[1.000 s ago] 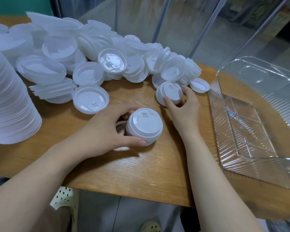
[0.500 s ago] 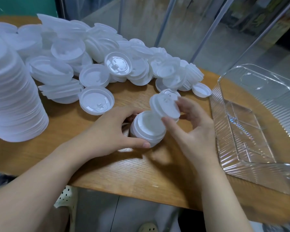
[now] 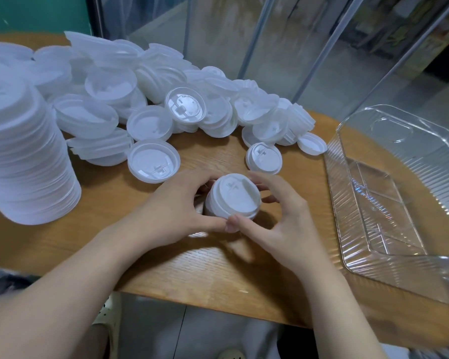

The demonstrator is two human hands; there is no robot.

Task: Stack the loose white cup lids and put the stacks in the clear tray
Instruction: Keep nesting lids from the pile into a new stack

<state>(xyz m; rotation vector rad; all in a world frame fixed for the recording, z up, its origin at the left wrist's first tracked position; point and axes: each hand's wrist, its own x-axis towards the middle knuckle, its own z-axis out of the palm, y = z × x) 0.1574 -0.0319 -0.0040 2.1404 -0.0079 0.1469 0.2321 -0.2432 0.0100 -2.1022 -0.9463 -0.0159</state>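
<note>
A short stack of white cup lids point(image 3: 232, 196) stands on the wooden table point(image 3: 187, 263) in front of me. My left hand point(image 3: 171, 208) grips its left side, thumb along the near edge. My right hand point(image 3: 278, 221) curls round its right side, thumb meeting the left thumb at the front. A heap of loose white lids point(image 3: 166, 99) spreads across the far side of the table. One single lid point(image 3: 263, 158) lies just beyond the stack. The clear tray point(image 3: 389, 203) sits at the right with no lids in it.
A tall stack of white lids point(image 3: 24, 156) lies tilted at the left edge. A loose lid point(image 3: 153, 160) lies upside down left of my hands. Glass panels with metal posts point(image 3: 254, 29) stand behind the table. The table's near edge is close below my wrists.
My right hand picked a lid from beyond the stack, carried it over, and set it on top. Both hands now hold the stack. The view shifted slightly.
</note>
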